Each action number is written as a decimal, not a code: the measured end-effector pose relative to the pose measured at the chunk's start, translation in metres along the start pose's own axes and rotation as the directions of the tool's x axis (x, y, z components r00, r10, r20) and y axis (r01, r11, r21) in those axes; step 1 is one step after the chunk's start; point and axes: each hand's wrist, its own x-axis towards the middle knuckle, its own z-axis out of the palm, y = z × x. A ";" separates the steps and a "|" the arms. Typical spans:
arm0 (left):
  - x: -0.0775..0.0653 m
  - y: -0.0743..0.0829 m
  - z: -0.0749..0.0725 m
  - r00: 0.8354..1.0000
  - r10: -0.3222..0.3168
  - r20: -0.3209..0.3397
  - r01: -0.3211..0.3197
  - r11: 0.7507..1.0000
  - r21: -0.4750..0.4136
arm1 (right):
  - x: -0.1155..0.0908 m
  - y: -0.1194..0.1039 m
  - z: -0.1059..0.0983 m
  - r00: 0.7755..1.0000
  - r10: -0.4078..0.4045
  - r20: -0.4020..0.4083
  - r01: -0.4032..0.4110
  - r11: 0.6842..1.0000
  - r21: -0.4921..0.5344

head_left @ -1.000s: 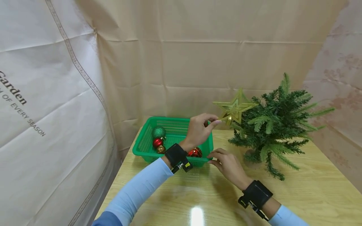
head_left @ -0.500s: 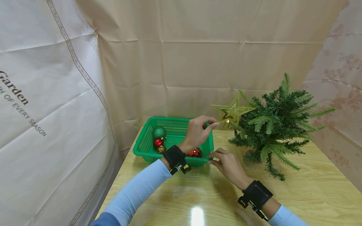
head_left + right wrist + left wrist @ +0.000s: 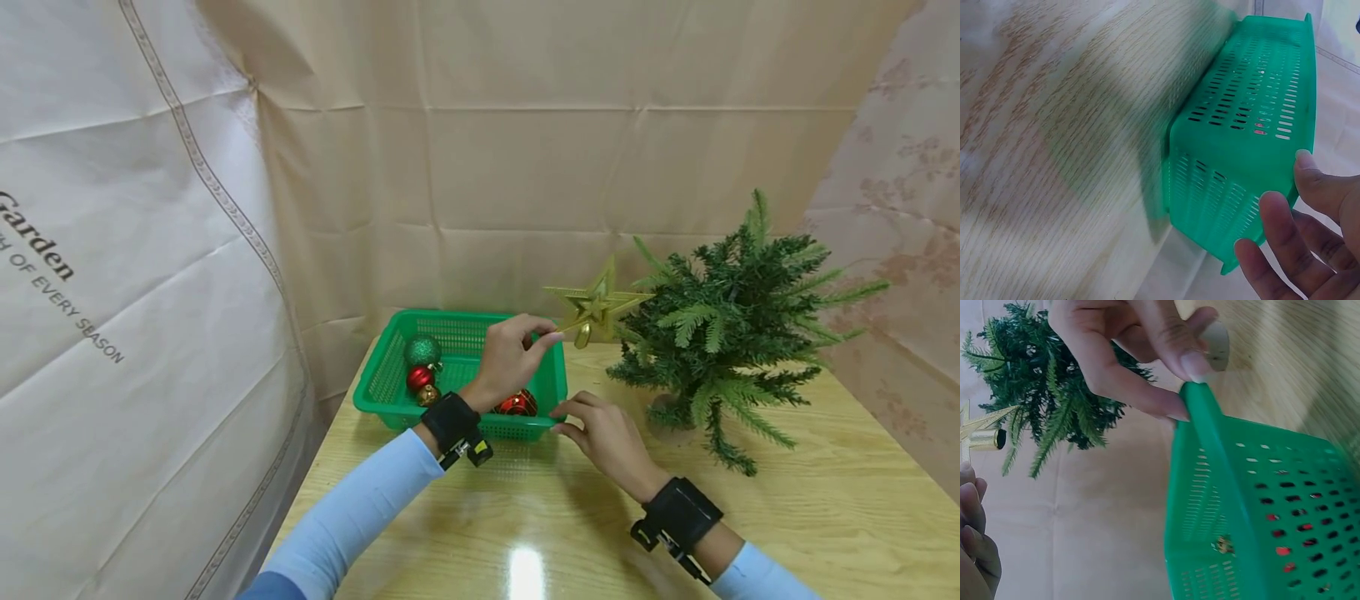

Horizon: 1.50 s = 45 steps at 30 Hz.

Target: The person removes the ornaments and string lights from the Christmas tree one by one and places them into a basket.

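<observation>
My left hand (image 3: 510, 358) is above the right part of the green plastic basket (image 3: 373, 382), pinching one point of a gold star tree topper (image 3: 596, 305) between thumb and fingers. In the left wrist view, a short hollow tube shows on the star (image 3: 988, 439). My right hand (image 3: 611, 442) pinches the basket's front right corner rim; the right wrist view shows thumb and fingers on either side of that edge. Inside the basket lie a glittery green bauble (image 3: 422, 351), a red bauble (image 3: 420, 379), a small gold bauble (image 3: 428, 396) and a patterned red bauble (image 3: 517, 403), partly hidden.
A small artificial Christmas tree (image 3: 720, 325) stands to the right of the basket on the wooden table (image 3: 840, 450), its branches reaching close to the star. Beige cloth (image 3: 525, 167) hangs behind the table. At the left hangs a white printed sheet (image 3: 135, 275).
My left hand has moved left and slightly down with the star, drawing it away from the tree. The right hand keeps its hold on the basket corner.
</observation>
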 end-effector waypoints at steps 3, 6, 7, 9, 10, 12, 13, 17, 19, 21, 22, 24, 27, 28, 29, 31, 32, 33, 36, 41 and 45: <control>-0.005 -0.004 -0.002 1.000 -0.004 0.003 0.004 1.000 0.010 | 0.000 -0.001 0.000 1.000 0.009 0.004 -0.009 1.000 -0.002; -0.008 -0.007 -0.003 1.000 -0.006 0.000 0.006 1.000 0.010 | 0.000 0.000 0.000 1.000 0.015 0.007 -0.015 1.000 0.000; -0.008 -0.008 -0.004 1.000 -0.004 0.000 0.004 1.000 0.012 | 0.000 0.000 0.000 1.000 0.018 0.008 -0.018 1.000 0.000; -0.010 -0.009 -0.005 1.000 -0.003 0.000 0.003 1.000 0.010 | 0.000 0.000 0.000 1.000 0.021 0.011 -0.021 1.000 -0.001; -0.010 -0.010 -0.005 1.000 -0.001 -0.003 0.001 1.000 0.010 | 0.000 0.000 0.000 1.000 0.023 0.012 -0.023 1.000 -0.001; -0.012 -0.012 -0.006 1.000 -0.001 -0.006 0.001 1.000 0.014 | 0.000 -0.001 -0.001 1.000 0.025 0.012 -0.025 1.000 -0.003; -0.013 -0.012 -0.007 1.000 -0.003 -0.008 0.003 1.000 0.016 | 0.000 -0.001 -0.001 1.000 0.026 0.012 -0.026 1.000 -0.004; -0.015 -0.016 -0.008 1.000 -0.020 -0.011 0.020 0.999 0.026 | 0.000 -0.002 -0.001 1.000 0.026 0.013 -0.026 1.000 -0.007; -0.016 -0.017 -0.009 1.000 -0.027 -0.013 0.027 0.999 0.034 | 0.000 -0.002 -0.001 0.999 0.029 0.015 -0.029 1.000 -0.006; -0.017 -0.018 -0.010 0.999 -0.031 -0.013 0.032 0.999 0.037 | 0.000 -0.002 -0.002 0.999 0.030 0.015 -0.030 1.000 -0.005; -0.018 -0.018 -0.011 0.999 -0.032 -0.015 0.033 0.999 0.042 | 0.000 -0.002 -0.002 0.999 0.030 0.016 -0.030 1.000 -0.004; -0.019 -0.018 -0.012 0.999 -0.033 -0.016 0.033 0.998 0.048 | 0.000 -0.002 -0.002 0.999 0.031 0.019 -0.031 1.000 -0.003; -0.020 -0.018 -0.014 0.999 -0.030 -0.021 0.031 0.999 0.043 | 0.000 -0.003 -0.002 0.999 0.030 0.022 -0.030 1.000 -0.005; -0.021 -0.019 -0.015 0.999 -0.030 -0.021 0.031 0.999 0.043 | 0.000 -0.003 -0.002 0.999 0.027 0.023 -0.027 1.000 -0.007; -0.022 -0.019 -0.015 0.999 -0.031 -0.021 0.032 0.999 0.041 | 0.000 -0.003 -0.002 0.999 0.025 0.023 -0.025 1.000 -0.011; -0.023 -0.021 -0.016 0.999 -0.036 -0.019 0.036 0.998 0.042 | 0.000 -0.003 -0.002 1.000 0.020 0.021 -0.020 1.000 -0.019; -0.025 -0.022 -0.016 0.999 -0.039 -0.017 0.040 0.998 0.045 | 0.000 -0.003 -0.002 1.000 0.018 0.020 -0.017 1.000 -0.022; -0.026 -0.022 -0.017 0.999 -0.042 -0.016 0.043 0.998 0.044 | 0.000 -0.003 -0.001 1.000 0.014 0.019 -0.014 1.000 -0.026; -0.028 -0.025 -0.018 0.999 -0.048 -0.013 0.048 0.998 0.042 | 0.000 -0.003 -0.001 1.000 0.012 0.017 -0.011 1.000 -0.028; -0.031 -0.027 -0.020 0.999 -0.037 -0.023 0.038 0.998 0.043 | 0.000 -0.003 -0.001 1.000 0.008 0.014 -0.008 1.000 -0.022; -0.034 -0.029 -0.021 0.999 -0.035 -0.035 0.037 0.998 0.055 | 0.000 -0.003 -0.001 1.000 0.007 0.014 -0.007 1.000 -0.022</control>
